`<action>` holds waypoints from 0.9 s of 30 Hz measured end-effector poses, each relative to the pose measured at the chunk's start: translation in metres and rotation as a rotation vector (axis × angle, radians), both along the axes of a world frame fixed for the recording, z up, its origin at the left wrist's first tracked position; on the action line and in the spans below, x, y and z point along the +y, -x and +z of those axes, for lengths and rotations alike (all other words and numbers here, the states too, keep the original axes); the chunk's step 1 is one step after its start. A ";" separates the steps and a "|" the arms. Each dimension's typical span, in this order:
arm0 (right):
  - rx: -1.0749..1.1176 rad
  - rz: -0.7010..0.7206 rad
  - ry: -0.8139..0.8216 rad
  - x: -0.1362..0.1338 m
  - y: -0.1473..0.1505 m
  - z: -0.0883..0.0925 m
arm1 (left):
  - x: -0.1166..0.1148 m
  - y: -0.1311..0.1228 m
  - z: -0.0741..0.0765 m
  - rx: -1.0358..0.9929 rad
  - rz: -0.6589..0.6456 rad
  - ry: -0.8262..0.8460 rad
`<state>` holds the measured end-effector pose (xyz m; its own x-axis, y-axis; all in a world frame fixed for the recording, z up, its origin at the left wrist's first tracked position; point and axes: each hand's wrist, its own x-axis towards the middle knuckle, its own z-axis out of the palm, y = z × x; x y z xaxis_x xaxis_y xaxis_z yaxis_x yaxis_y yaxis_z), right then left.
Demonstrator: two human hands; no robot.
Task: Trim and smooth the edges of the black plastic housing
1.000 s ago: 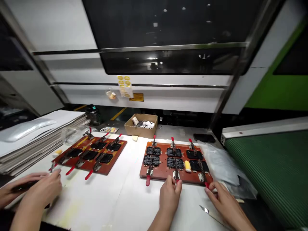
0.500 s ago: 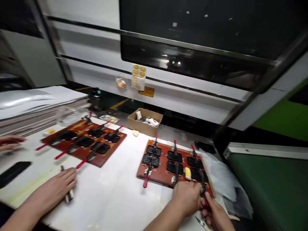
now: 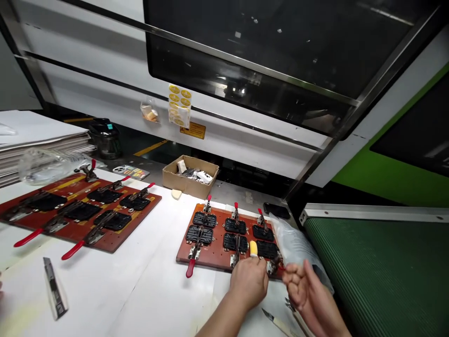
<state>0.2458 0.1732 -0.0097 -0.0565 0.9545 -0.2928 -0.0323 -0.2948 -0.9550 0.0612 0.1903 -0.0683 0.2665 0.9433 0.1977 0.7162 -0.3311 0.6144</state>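
Note:
A brown jig board [image 3: 217, 249] with toggle clamps and several black parts lies in front of me. My left hand [image 3: 249, 282] is curled into a fist at the board's front edge, by the middle front clamp; what it grips is hidden. My right hand [image 3: 302, 286] pinches the red handle [image 3: 280, 268] of the front right clamp. A small yellow piece [image 3: 253, 248] sits on the board just beyond my left hand. A thin knife [image 3: 278, 323] lies on the white table between my wrists.
A second jig board [image 3: 105, 241] with red-handled clamps lies at the left, a grey box cutter [image 3: 54, 288] before it. A cardboard box [image 3: 189, 181] stands behind. A plastic bag [image 3: 294, 243] overlaps the near board's right edge. A green conveyor belt [image 3: 379, 271] runs at the right.
The view has swung left and down. The co-worker's hands have left the picture, and the box cutter now lies alone. My right hand has closed on the front right clamp's handle.

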 end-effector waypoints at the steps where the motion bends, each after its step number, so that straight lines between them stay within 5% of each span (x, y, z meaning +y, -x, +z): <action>1: -0.121 0.046 -0.124 0.005 0.005 0.014 | 0.001 0.000 -0.001 0.000 -0.005 0.001; 5: -0.770 0.231 -0.355 0.058 0.031 0.041 | 0.000 0.003 -0.001 0.010 -0.010 0.008; 9: -1.135 0.292 -0.271 0.115 0.056 0.027 | -0.001 0.005 -0.001 0.017 0.009 0.014; 13: -1.342 0.334 -0.217 0.129 0.068 0.010 | 0.006 0.001 -0.010 0.025 0.041 0.044; 20: -1.190 0.189 -0.360 0.125 0.059 0.013 | 0.024 0.000 -0.025 -0.048 0.088 0.095; 23: -0.939 0.081 -0.457 0.106 0.055 0.024 | 0.016 0.007 -0.016 -0.193 0.073 0.056; 27: -0.583 0.033 -0.575 0.045 0.050 0.027 | 0.003 0.020 0.007 -0.469 0.096 0.108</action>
<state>0.1961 0.2179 0.0175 -0.0772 0.9650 0.2508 0.5161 0.2539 -0.8181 0.0408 0.1937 -0.0613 0.0827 0.9811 0.1752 0.3782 -0.1935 0.9053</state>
